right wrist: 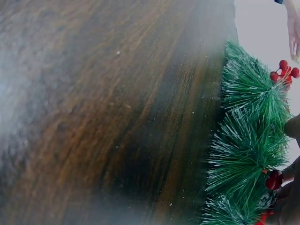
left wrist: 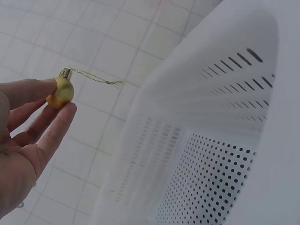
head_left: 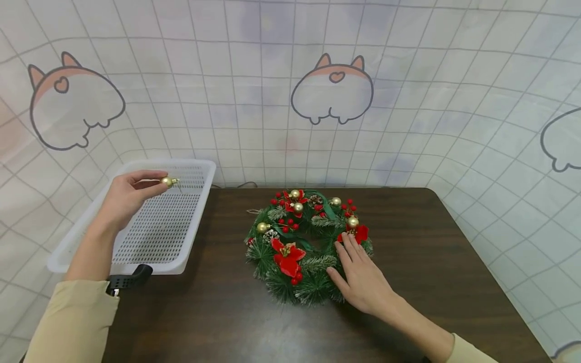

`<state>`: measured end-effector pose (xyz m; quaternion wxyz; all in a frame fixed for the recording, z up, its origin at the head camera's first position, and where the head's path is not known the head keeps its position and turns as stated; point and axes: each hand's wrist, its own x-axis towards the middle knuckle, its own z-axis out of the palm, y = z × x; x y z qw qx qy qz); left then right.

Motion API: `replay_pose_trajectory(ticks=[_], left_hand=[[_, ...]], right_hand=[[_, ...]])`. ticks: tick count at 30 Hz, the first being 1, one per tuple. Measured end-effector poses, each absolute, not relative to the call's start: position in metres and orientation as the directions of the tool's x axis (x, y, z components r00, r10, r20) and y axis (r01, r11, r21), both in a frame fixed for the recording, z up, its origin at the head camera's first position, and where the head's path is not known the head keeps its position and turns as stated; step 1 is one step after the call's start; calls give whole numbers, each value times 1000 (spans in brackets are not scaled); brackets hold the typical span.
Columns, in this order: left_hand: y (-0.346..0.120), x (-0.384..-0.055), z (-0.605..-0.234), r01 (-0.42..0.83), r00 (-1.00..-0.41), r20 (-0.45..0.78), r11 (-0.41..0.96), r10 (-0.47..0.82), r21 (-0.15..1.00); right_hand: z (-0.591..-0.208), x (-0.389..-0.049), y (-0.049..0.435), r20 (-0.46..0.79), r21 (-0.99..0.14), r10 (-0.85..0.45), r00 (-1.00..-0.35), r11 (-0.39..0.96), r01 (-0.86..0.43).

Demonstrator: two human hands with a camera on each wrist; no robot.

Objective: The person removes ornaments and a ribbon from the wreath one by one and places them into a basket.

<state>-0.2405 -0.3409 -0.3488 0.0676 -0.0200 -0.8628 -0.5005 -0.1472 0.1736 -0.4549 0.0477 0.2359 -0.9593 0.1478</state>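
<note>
My left hand [head_left: 129, 196] pinches a small gold ball ornament [left wrist: 61, 92] between thumb and fingertips, over the white plastic basket [head_left: 206, 186]. A thin gold string loop [left wrist: 96, 78] trails from the ornament's cap. On the table lies a green wreath [head_left: 313, 287] with frosted tips, red flowers [head_left: 288, 258], red berries, pine cones and several gold balls. My right hand [head_left: 363, 277] rests with extended fingers on the wreath's right side, fingertips at a red flower [head_left: 360, 233]. In the right wrist view, only part of that hand shows at the right edge beside the wreath's needles [right wrist: 243, 164].
The dark wooden table [head_left: 408, 242] carries the wreath at its middle and the basket at its left. Behind and to both sides hangs a pale grid-patterned cloth [head_left: 254, 126] with cartoon drawings. A black strap [head_left: 129, 278] circles the left wrist.
</note>
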Motion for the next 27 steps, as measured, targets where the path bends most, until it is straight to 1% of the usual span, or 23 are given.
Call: replay_pose_trajectory(ticks=[12, 20, 27], left_hand=[[-357, -253, -367, 22, -997, 54, 506, -48, 863], [-362, -262, -374, -1, -997, 37, 524, -61, 852], [-366, -279, -377, -23, -998, 15, 532, -67, 846]], right_hand=[[-453, -147, 175, 140, -282, -424, -895, 849, -447], [-454, -147, 176, 141, -280, -422, -895, 850, -445], [-453, -148, 178, 132, -277, -422, -897, 853, -442]])
